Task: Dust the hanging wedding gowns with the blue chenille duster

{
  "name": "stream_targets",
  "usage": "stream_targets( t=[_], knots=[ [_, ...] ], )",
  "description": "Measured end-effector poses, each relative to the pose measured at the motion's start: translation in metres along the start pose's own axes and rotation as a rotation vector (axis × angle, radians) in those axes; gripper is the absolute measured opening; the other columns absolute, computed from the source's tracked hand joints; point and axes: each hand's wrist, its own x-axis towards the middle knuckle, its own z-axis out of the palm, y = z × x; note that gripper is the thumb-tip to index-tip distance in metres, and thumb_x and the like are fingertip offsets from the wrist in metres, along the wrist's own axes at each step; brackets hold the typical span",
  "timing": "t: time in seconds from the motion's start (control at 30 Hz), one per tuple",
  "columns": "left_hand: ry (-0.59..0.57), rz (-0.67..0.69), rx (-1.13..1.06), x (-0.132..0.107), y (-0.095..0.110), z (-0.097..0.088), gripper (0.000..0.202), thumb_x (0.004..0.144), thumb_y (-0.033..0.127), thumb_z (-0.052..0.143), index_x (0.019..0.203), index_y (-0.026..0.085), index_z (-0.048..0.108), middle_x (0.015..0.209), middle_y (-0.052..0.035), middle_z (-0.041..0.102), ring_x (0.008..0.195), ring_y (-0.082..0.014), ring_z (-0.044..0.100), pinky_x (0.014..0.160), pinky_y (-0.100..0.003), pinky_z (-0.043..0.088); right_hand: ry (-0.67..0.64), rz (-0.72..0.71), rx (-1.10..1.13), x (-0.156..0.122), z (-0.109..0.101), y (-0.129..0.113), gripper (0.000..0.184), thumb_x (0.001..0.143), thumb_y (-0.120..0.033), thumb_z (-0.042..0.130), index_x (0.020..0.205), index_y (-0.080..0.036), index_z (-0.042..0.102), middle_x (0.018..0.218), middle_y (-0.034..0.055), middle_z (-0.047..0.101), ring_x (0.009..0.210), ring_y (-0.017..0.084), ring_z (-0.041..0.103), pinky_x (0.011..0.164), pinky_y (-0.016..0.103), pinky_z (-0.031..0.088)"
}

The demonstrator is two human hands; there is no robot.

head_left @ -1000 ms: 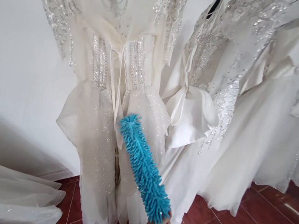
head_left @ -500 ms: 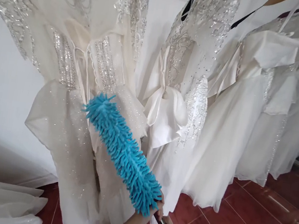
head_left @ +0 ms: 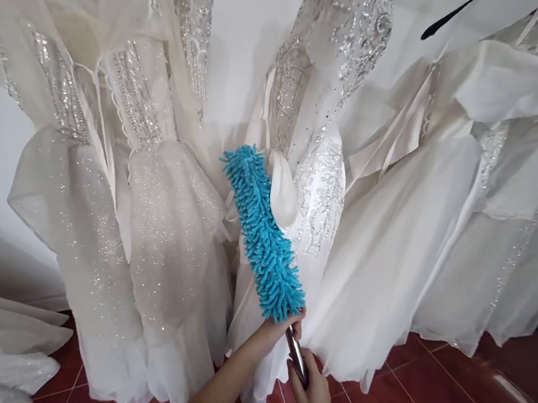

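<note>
One blue, shaggy, cylindrical duster point(head_left: 265, 234) slants before a white sequined gown point(head_left: 323, 193); left hand point(head_left: 279, 329) grips high on its glossy dark handle point(head_left: 295, 349), right hand point(head_left: 314, 393) wraps lower down, spacing probably for steadier control.

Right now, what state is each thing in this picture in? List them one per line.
Blue duster: held tilted, in front of the middle dress; contact unclear
Handle: partly covered by fingers
Left grip: closed at the duster head's base
Right grip: closed on the handle, lower down
Left dress: hanging
Ribbon: dangling from the left dress
Middle dress: hanging, partly hidden
Right dress: hanging
</note>
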Motion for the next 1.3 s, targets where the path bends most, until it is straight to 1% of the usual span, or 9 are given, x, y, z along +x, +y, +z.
stream_targets(
  t=[0.17,0.27,0.43,0.57,0.7,0.83,0.97,1.07,1.3],
  knots=[
    [0.050,-0.113,-0.081,0.002,-0.032,0.008,0.029,0.066,0.045,0.054,0.054,0.021,0.042,0.046,0.0049,0.041,0.048,-0.0110,0.039,0.061,-0.029,0.036,-0.076,0.037,0.070,-0.008,-0.001,0.031,0.024,0.084,-0.037,0.042,0.094,-0.018,0.053,0.059,-0.0021,0.054,0.048,0.016,0.052,0.049,0.022,0.043],
    [0.102,-0.169,-0.101,-0.004,-0.050,0.006,0.033,0.062,0.051,0.056,0.057,0.022,0.043,0.045,0.0052,0.040,0.045,-0.0114,0.038,0.056,-0.030,0.034,-0.113,-0.017,0.178,-0.015,0.007,0.041,0.023,0.082,-0.033,0.044,0.092,-0.016,0.056,0.064,0.0006,0.059,0.055,0.017,0.057,0.054,0.022,0.045],
    [0.136,-0.203,-0.025,-0.016,-0.054,-0.009,0.036,0.062,0.055,0.059,0.062,0.023,0.044,0.043,0.0054,0.040,0.042,-0.0115,0.038,0.054,-0.030,0.030,-0.084,-0.073,0.292,-0.019,0.029,0.038,0.019,0.082,-0.030,0.048,0.084,-0.015,0.060,0.061,-0.0021,0.055,0.052,0.013,0.050,0.051,0.020,0.043],
    [0.031,-0.206,0.090,-0.007,-0.038,-0.016,0.038,0.066,0.057,0.057,0.059,0.022,0.045,0.040,0.0040,0.041,0.042,-0.0122,0.039,0.055,-0.030,0.031,-0.073,-0.117,0.277,-0.003,0.027,0.030,0.012,0.080,-0.026,0.050,0.080,-0.017,0.057,0.056,-0.0052,0.049,0.048,0.011,0.043,0.046,0.018,0.039],
    [-0.090,-0.088,0.062,0.015,-0.003,-0.010,0.038,0.065,0.059,0.056,0.064,0.022,0.050,0.043,0.0039,0.043,0.044,-0.0121,0.040,0.055,-0.028,0.033,-0.031,-0.127,0.164,0.025,0.000,0.012,0.008,0.081,-0.025,0.049,0.078,-0.019,0.052,0.056,-0.0057,0.045,0.048,0.012,0.042,0.046,0.019,0.038],
    [-0.136,-0.011,0.043,0.031,0.035,0.003,0.037,0.065,0.059,0.055,0.061,0.022,0.050,0.045,0.0027,0.044,0.049,-0.0139,0.044,0.057,-0.029,0.034,0.041,-0.078,0.000,0.045,-0.030,-0.008,0.014,0.083,-0.031,0.045,0.088,-0.020,0.053,0.059,-0.0021,0.054,0.049,0.015,0.049,0.051,0.022,0.043],
    [-0.126,-0.031,0.038,0.038,0.047,0.011,0.034,0.068,0.054,0.053,0.057,0.023,0.046,0.046,0.0021,0.045,0.053,-0.0144,0.047,0.061,-0.029,0.036,0.094,-0.005,-0.114,0.046,-0.044,-0.018,0.021,0.080,-0.033,0.043,0.094,-0.021,0.053,0.061,0.0004,0.062,0.048,0.017,0.054,0.052,0.023,0.046],
    [-0.099,-0.064,-0.022,0.038,0.035,0.012,0.031,0.066,0.049,0.055,0.056,0.022,0.043,0.046,0.0037,0.042,0.048,-0.0119,0.042,0.059,-0.029,0.035,0.068,0.037,-0.119,0.039,-0.042,-0.013,0.024,0.080,-0.036,0.042,0.094,-0.022,0.055,0.062,0.0014,0.065,0.052,0.020,0.060,0.052,0.024,0.047],
    [-0.020,-0.087,-0.136,0.024,-0.019,0.001,0.027,0.064,0.043,0.056,0.055,0.021,0.043,0.046,0.0047,0.041,0.046,-0.0109,0.039,0.059,-0.029,0.034,-0.063,0.050,-0.058,0.015,-0.016,0.020,0.028,0.082,-0.033,0.041,0.101,-0.019,0.056,0.068,0.0029,0.068,0.058,0.019,0.065,0.053,0.022,0.048]
  ],
)
